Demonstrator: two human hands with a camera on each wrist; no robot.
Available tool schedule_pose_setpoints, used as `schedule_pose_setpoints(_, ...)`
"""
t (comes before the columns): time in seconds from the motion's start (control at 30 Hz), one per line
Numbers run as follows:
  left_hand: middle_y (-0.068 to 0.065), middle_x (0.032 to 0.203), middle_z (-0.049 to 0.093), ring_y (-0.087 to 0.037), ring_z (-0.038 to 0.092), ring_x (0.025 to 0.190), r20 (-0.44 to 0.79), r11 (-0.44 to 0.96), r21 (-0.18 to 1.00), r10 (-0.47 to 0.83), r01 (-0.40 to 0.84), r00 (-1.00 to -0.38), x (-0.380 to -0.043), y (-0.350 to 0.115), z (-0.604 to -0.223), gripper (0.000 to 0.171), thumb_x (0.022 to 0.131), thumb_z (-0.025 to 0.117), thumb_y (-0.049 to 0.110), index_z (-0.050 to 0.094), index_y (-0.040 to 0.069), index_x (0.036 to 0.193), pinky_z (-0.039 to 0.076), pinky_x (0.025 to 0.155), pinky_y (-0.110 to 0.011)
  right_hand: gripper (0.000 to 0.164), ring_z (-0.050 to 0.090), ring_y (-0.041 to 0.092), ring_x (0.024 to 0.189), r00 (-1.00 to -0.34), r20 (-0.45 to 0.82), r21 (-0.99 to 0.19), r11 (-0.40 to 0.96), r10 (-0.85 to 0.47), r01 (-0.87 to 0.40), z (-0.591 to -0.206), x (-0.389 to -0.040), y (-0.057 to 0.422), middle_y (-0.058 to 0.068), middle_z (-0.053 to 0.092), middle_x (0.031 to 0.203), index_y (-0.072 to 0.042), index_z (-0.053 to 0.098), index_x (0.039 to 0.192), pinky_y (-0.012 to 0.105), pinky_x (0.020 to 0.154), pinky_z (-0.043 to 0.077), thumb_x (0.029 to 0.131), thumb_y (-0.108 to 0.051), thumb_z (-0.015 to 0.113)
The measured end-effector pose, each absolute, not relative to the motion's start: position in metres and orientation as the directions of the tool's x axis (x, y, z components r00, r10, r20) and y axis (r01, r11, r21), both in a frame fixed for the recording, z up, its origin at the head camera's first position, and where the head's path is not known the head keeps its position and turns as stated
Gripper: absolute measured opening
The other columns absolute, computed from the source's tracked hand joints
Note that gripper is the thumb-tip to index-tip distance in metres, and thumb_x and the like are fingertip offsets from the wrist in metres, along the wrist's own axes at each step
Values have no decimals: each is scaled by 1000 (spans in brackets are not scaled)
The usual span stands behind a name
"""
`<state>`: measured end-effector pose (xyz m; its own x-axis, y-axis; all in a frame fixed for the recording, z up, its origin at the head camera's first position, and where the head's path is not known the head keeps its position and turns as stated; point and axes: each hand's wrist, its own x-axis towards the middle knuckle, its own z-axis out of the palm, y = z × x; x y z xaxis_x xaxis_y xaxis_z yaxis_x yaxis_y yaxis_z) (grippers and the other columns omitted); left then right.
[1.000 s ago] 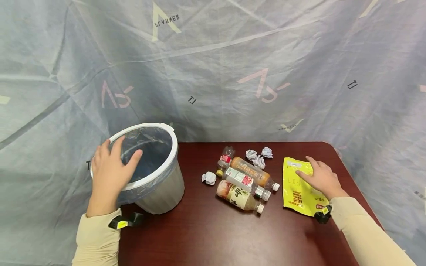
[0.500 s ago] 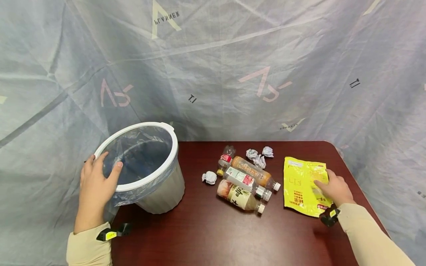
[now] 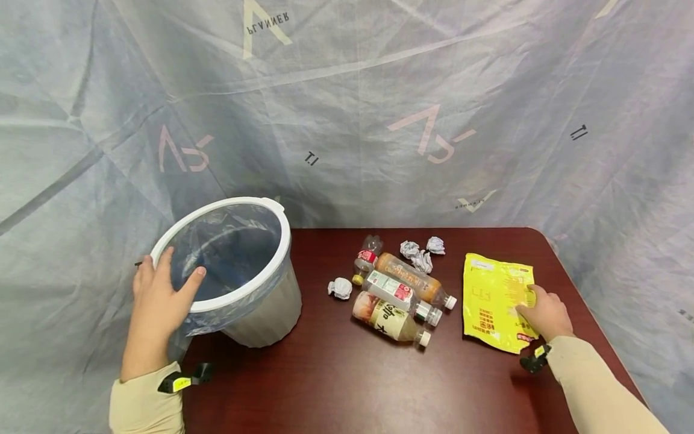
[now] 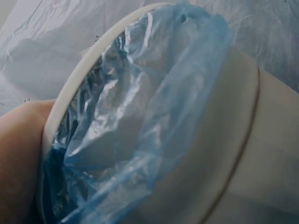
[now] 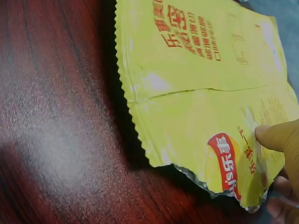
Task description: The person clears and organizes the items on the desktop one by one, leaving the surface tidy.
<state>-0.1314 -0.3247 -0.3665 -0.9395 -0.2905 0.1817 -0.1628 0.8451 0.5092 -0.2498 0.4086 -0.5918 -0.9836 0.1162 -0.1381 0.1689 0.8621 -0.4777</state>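
A yellow Lay's chip bag (image 3: 496,301) lies at the right of the table, with a torn lower corner that shows best in the right wrist view. My right hand (image 3: 549,314) pinches its right edge, thumb (image 5: 271,135) on top and fingers underneath. On the left stands a pale grey trash can (image 3: 265,316) with a white rim, lined with a translucent bluish plastic bag (image 4: 126,116) folded over the edge. My left hand (image 3: 157,301) rests at the near-left part of that rim, fingers spread, thumb and index finger over the opening.
Several plastic bottles lie mid-table, including a cream-labelled bottle (image 3: 390,319), an orange-labelled bottle (image 3: 409,278) and a small red-labelled bottle (image 3: 367,256). A crumpled paper ball (image 3: 340,288) sits left of them, other paper balls (image 3: 423,260) behind. A grey curtain (image 3: 347,120) hangs behind the table.
My left hand has moved left and down from above the opening to the rim. My right hand has slid from the top of the chip bag to its right edge and pinches it.
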Motion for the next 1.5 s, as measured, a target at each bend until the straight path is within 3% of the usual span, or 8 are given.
schedule_pose_setpoints(0.33,-39,161,0,-61,0,146,218,875,479,-204,-78,-954,-141,-311,-367,84,101,49,55,19,4,161,15,101,-85,80,58,32,79,-977,-192,-594,782,94,192,-597,-255,413,37,50,125,10,34,149,36,59,50,91,-29,74)
schedule_pose_setpoints(0.63,-36,163,-1,-57,1,148,221,881,472,-160,-39,-962,-146,-302,-365,84,101,49,55,19,5,162,18,101,-83,85,62,30,80,-980,-183,-629,758,73,173,-594,-257,421,40,50,127,8,35,151,33,63,52,91,-38,74)
schedule_pose_setpoints(0.87,-37,162,0,-59,2,147,225,890,455,-133,-16,-965,-152,-296,-364,86,101,50,55,17,4,162,18,102,-83,86,57,39,94,-990,-124,-642,756,63,128,-579,-258,424,43,43,135,5,32,154,32,65,49,94,-44,70)
schedule_pose_setpoints(1.07,-38,162,2,-58,3,148,220,894,448,-119,-8,-968,-157,-288,-366,87,100,51,55,19,3,161,20,103,-82,80,61,21,70,-994,-50,-693,714,95,103,-560,-265,425,34,60,115,3,34,155,30,55,51,95,-37,70)
schedule_pose_setpoints(1.17,-38,161,3,-58,4,148,226,895,446,-109,3,-968,-159,-284,-366,87,100,52,56,20,3,161,20,103,-81,79,59,14,67,-995,-16,-704,705,101,83,-550,-270,426,31,63,112,1,34,156,29,54,51,95,-35,70)
schedule_pose_setpoints(1.37,-38,161,5,-57,4,148,243,888,459,-105,19,-964,-161,-280,-366,85,100,53,54,22,2,160,18,106,-80,76,58,1,69,-993,58,-720,693,103,30,-521,-280,421,34,61,119,1,36,155,26,55,51,95,-30,71)
schedule_pose_setpoints(1.5,-37,162,7,-56,3,149,255,880,476,-121,16,-959,-160,-281,-366,84,100,54,51,22,2,160,15,108,-79,76,53,-9,77,-992,65,-738,674,109,26,-497,-288,413,36,54,133,-1,35,156,20,58,51,96,-31,70)
